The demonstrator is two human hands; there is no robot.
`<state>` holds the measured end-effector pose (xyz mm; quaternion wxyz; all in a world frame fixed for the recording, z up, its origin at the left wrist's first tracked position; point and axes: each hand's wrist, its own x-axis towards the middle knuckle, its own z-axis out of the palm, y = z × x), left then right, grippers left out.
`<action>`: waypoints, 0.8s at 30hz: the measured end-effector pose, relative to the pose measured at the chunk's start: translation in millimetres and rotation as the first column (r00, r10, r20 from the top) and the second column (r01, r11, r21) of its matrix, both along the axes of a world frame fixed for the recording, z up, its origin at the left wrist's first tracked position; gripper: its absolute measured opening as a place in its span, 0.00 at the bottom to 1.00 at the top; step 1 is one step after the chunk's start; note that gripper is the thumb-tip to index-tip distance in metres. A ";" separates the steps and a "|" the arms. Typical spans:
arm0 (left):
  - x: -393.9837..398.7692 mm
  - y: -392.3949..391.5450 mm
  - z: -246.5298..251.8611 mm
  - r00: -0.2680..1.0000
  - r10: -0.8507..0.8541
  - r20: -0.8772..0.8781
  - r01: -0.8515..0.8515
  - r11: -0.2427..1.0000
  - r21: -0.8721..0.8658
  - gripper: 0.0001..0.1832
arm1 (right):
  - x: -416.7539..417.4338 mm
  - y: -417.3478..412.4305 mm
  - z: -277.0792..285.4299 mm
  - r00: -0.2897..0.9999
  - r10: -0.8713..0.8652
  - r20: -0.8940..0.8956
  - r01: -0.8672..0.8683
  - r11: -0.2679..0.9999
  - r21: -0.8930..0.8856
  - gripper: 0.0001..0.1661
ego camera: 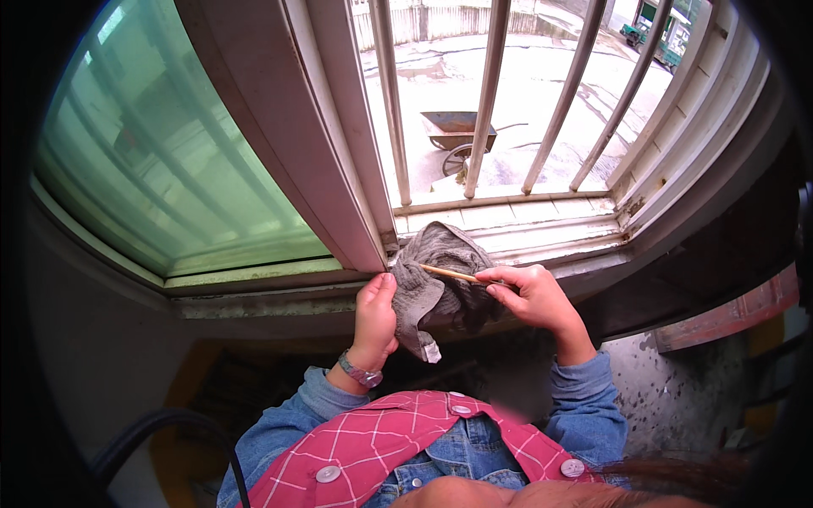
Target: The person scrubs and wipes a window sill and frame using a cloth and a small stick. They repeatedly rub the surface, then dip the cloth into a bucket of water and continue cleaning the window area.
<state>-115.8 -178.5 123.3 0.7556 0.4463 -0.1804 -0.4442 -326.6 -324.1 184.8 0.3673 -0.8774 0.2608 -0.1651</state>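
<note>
A grey-brown cloth (454, 254) lies bunched over the inner edge of the window sill (546, 238), its lower corner hanging down with a whitish tag. My left hand (376, 311) grips the cloth's left side close to the foot of the sliding window frame (336, 127). Between the thumb and fingers of my right hand (530, 295) is a thin wooden stick (448, 273). The stick points left, and its far end touches or enters a fold of the cloth, so its tip is hidden.
Metal bars (489, 95) stand upright outside the opening. A green-tinted pane (171, 159) fills the left side. Beyond the bars is a wheelbarrow (457, 130) on pale ground. A reddish wooden piece (730, 311) lies at the lower right.
</note>
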 end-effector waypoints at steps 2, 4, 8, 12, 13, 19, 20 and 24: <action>-1.6 -0.5 3.3 0.997 -0.015 -0.075 0.015 1.000 0.002 0.15 | -2.5 -4.0 -4.7 0.997 0.049 0.058 -0.056 0.990 0.130 0.14; -0.4 0.7 0.8 0.993 -0.026 -0.116 0.027 1.000 0.009 0.16 | -3.3 -7.0 -7.5 0.988 0.096 0.125 -0.131 0.940 0.315 0.15; -1.2 -2.9 6.1 0.992 -0.045 -0.122 0.047 0.999 0.019 0.18 | 2.3 -2.0 -13.0 0.980 0.075 0.183 -0.145 0.902 0.406 0.15; 1.4 -2.3 -1.8 0.995 -0.047 -0.083 0.048 0.999 0.004 0.17 | -3.5 -7.9 -13.3 0.990 0.035 0.138 -0.089 0.909 0.408 0.15; 1.6 -1.4 -2.6 0.998 -0.050 -0.048 0.051 0.999 0.003 0.16 | -2.9 -8.3 -15.4 0.990 0.042 0.134 -0.092 0.915 0.393 0.15; -2.3 -7.2 1.4 0.997 -0.067 0.025 0.068 0.998 0.000 0.15 | 7.3 -3.3 -18.0 0.974 0.055 0.221 -0.138 0.915 0.380 0.15; -5.8 -7.6 9.6 0.996 -0.084 0.010 0.084 0.996 0.011 0.16 | 10.1 -1.4 -21.1 0.964 0.039 0.262 -0.144 0.908 0.393 0.15; -19.0 -11.1 18.7 0.968 -0.231 -0.098 0.233 0.972 0.016 0.21 | 7.4 4.5 -25.2 0.958 -0.072 0.279 -0.068 0.884 0.462 0.15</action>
